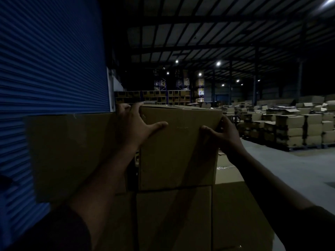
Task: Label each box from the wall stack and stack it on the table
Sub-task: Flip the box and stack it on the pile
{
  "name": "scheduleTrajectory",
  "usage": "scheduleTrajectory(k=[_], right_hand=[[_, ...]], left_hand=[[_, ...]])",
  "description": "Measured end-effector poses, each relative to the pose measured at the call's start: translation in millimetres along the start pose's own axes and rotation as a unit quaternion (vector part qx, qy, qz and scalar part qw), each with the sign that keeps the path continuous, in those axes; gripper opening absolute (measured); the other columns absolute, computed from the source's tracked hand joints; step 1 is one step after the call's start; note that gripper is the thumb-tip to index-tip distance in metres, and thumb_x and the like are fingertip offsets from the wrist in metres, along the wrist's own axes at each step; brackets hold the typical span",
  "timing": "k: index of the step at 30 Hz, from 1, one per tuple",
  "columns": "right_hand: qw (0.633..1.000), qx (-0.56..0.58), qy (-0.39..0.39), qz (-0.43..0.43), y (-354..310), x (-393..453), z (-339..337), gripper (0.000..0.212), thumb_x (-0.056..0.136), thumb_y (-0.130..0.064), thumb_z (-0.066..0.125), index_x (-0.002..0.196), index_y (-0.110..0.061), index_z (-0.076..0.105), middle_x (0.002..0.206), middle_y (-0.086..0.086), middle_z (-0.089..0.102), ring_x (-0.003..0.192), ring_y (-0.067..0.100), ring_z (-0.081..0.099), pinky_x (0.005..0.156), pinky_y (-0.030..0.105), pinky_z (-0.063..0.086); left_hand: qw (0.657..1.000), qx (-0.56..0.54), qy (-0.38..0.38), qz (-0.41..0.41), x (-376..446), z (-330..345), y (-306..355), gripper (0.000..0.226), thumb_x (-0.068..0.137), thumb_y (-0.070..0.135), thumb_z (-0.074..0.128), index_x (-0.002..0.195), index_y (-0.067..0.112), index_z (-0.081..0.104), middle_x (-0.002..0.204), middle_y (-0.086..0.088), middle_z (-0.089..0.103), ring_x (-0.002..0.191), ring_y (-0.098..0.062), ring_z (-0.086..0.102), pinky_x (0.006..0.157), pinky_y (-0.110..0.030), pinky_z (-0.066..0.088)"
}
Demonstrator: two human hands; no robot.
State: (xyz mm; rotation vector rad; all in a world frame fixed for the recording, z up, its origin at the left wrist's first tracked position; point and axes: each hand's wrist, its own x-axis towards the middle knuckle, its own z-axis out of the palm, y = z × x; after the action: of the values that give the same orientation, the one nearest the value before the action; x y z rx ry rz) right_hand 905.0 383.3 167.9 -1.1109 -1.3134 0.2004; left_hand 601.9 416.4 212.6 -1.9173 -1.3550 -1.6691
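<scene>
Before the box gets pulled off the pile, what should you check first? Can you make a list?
1. Left hand on the top box: ok, fingers hooked over its upper left corner, thumb on the front.
2. Right hand on it: ok, gripping the upper right edge.
3. Nothing lying on top of the box: ok, as far as the view shows.
4. Neighbour box on the left out of the way: cannot tell, it sits very close.
5. Box underneath staying put: cannot tell.
6. Label on the box: cannot tell, none shows on the front and the light is dim.
</scene>
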Motion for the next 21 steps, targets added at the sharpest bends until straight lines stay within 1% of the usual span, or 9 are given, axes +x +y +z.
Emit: scheduleTrajectory(k=[3,6,8,10,11,13,15,18,21], right_hand=[[1.0,0.004,0.007,-0.001,0,0,-1,0.085,0.065,-0.061,0.086,0.137,-0.041,0.046,0.131,-0.005,0.059,0.117,0.021,0.062,0.081,0.048,0.063],[1.0,-0.025,0.009,-0.013,-2,-3,2,0.085,0.066,-0.06,0.085,0.138,-0.04,0.044,0.133,-0.006,0.056,0.118,0.02,0.06,0.079,0.045,0.063],[0.999,-0.037,-0.001,-0.024,-4,-6,5,0.081,0.072,-0.051,0.085,0.139,-0.034,0.044,0.133,-0.008,0.054,0.114,0.014,0.059,0.073,0.033,0.063],[0.999,-0.042,-0.012,-0.032,-7,-11,10,0.076,0.077,-0.042,0.085,0.14,-0.028,0.045,0.132,-0.007,0.055,0.108,0.006,0.058,0.066,0.021,0.059],[0.998,-0.047,-0.009,-0.034,-9,-14,13,0.075,0.077,-0.04,0.084,0.14,-0.026,0.046,0.132,-0.005,0.056,0.107,0.006,0.058,0.067,0.021,0.059],[0.998,-0.053,0.009,-0.039,-11,-20,16,0.073,0.078,-0.041,0.084,0.138,-0.024,0.048,0.132,-0.002,0.059,0.109,0.01,0.059,0.078,0.033,0.062],[0.995,-0.083,0.032,-0.048,-11,-27,17,0.07,0.078,-0.045,0.083,0.136,-0.025,0.049,0.13,-0.002,0.062,0.106,0.01,0.06,0.083,0.041,0.061],[0.99,-0.115,0.059,-0.051,-1,-41,18,0.075,0.077,-0.054,0.081,0.137,-0.027,0.046,0.126,-0.003,0.064,0.101,0.009,0.062,0.079,0.039,0.061],[0.991,-0.119,0.056,-0.025,12,-56,26,0.08,0.073,-0.063,0.08,0.137,-0.028,0.046,0.12,-0.008,0.064,0.099,0.009,0.064,0.074,0.038,0.062]], left_hand=[[1.0,-0.001,0.007,0.006,-1,0,1,0.114,0.054,0.087,0.08,0.146,0.026,0.055,0.141,-0.012,0.042,0.125,-0.026,0.044,0.097,-0.035,0.045],[0.999,0.016,0.023,0.032,-3,1,-4,0.111,0.058,0.09,0.074,0.142,0.019,0.058,0.129,-0.01,0.056,0.126,-0.028,0.042,0.097,-0.038,0.045],[0.997,0.022,0.044,0.065,-6,0,-6,0.101,0.066,0.087,0.07,0.135,0.013,0.065,0.121,-0.01,0.063,0.125,-0.03,0.044,0.095,-0.041,0.045],[0.994,0.025,0.059,0.091,-8,-2,-7,0.09,0.073,0.078,0.074,0.131,0.01,0.069,0.121,-0.013,0.064,0.122,-0.032,0.047,0.093,-0.04,0.044],[0.994,0.021,0.057,0.095,-9,-3,-7,0.086,0.075,0.073,0.077,0.132,0.009,0.068,0.122,-0.015,0.064,0.122,-0.033,0.048,0.093,-0.04,0.045],[0.993,0.008,0.06,0.103,-9,-7,-10,0.085,0.078,0.07,0.077,0.137,0.01,0.065,0.125,-0.016,0.063,0.124,-0.034,0.048,0.094,-0.042,0.045],[0.99,0.006,0.098,0.102,-8,-15,-22,0.085,0.084,0.072,0.071,0.141,0.011,0.06,0.126,-0.015,0.064,0.125,-0.032,0.048,0.094,-0.039,0.043],[0.973,0.013,0.223,0.052,-2,-41,-62,0.082,0.093,0.071,0.064,0.149,0.014,0.049,0.143,-0.013,0.055,0.134,-0.028,0.047,0.106,-0.034,0.04],[0.944,0.003,0.321,-0.078,-4,-73,-115,0.086,0.096,0.073,0.058,0.159,0.018,0.037,0.162,-0.01,0.039,0.148,-0.021,0.037,0.12,-0.033,0.034]])
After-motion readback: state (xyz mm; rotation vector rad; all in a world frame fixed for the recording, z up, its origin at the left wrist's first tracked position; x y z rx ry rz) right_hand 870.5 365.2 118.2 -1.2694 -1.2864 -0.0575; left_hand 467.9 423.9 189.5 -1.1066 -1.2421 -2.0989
